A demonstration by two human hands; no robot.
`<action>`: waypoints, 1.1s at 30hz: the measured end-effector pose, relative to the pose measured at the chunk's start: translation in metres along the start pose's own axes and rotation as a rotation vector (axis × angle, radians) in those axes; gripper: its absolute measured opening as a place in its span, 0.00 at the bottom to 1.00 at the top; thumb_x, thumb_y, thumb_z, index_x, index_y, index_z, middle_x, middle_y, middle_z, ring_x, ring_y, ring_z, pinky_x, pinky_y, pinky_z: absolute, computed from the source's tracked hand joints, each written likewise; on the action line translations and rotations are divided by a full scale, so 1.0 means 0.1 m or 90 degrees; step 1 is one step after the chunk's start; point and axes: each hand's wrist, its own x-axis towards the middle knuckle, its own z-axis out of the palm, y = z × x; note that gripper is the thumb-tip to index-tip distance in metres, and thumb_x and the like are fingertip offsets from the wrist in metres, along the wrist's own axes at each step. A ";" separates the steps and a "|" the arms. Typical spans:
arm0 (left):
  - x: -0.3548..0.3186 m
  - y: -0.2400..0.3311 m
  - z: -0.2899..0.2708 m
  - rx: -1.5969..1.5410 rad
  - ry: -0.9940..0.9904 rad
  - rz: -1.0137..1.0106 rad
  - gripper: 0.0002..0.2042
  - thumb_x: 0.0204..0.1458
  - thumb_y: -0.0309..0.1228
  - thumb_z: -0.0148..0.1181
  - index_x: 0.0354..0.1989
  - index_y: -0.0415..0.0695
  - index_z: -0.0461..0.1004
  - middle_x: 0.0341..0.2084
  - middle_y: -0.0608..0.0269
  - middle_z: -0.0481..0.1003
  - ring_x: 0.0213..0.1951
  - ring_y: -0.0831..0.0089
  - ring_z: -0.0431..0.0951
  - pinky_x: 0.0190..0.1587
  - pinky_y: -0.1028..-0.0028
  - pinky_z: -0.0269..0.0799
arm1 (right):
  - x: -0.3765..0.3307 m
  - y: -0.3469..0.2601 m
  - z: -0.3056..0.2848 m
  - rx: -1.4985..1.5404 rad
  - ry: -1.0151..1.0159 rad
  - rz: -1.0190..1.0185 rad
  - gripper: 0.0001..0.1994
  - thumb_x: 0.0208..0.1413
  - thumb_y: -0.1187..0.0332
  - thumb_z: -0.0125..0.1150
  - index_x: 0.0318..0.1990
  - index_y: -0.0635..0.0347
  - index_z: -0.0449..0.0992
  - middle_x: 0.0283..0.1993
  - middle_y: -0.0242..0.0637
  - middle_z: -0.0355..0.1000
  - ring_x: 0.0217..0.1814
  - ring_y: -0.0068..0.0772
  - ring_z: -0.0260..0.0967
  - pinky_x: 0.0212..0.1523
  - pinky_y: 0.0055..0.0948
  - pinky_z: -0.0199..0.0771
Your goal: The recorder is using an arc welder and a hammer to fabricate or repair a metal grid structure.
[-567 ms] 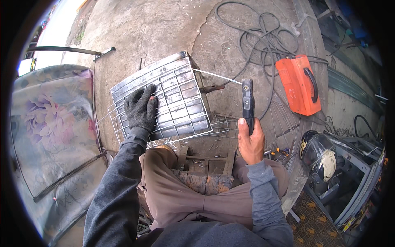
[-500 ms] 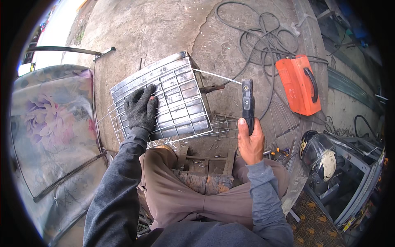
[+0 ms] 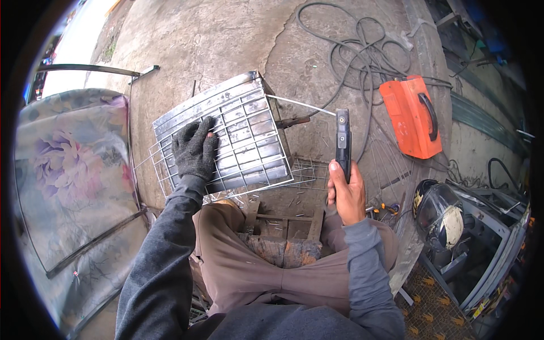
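Note:
My left hand point(image 3: 194, 148), in a dark glove with one fingertip bare, lies with its fingers stretched out over a wire grid point(image 3: 252, 127). The grid rests on a ribbed, silvery metal box-like piece point(image 3: 245, 164), tilted in front of me. My bare right hand point(image 3: 347, 190) is wrapped round the handle of a black welding electrode holder point(image 3: 342, 136), held upright. A thin pale welding rod point(image 3: 300, 104) runs left from the holder's jaws, its far end at the upper right corner of the grid. Whether that end touches the metal I cannot tell.
An orange welding machine point(image 3: 409, 116) with a black handle stands at the right, beside looped dark cable point(image 3: 362, 42). A welding helmet point(image 3: 439, 212) lies nearer, by metal frames. A flower-patterned covered panel point(image 3: 73, 164) stands left. Scorched wood point(image 3: 280, 250) is between my legs.
My right hand has shifted slightly to the right with the electrode holder, and the rod's held end moved with it. The left hand and the grid look the same.

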 end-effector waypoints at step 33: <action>-0.13 -0.38 0.25 0.197 -0.037 0.093 0.20 0.58 0.41 0.64 0.60 0.59 0.80 0.57 0.52 0.74 0.61 0.52 0.69 0.68 0.52 0.60 | -0.07 0.13 0.07 -0.236 0.122 -0.285 0.17 0.64 0.61 0.68 0.53 0.62 0.75 0.34 0.41 0.78 0.32 0.36 0.77 0.35 0.36 0.75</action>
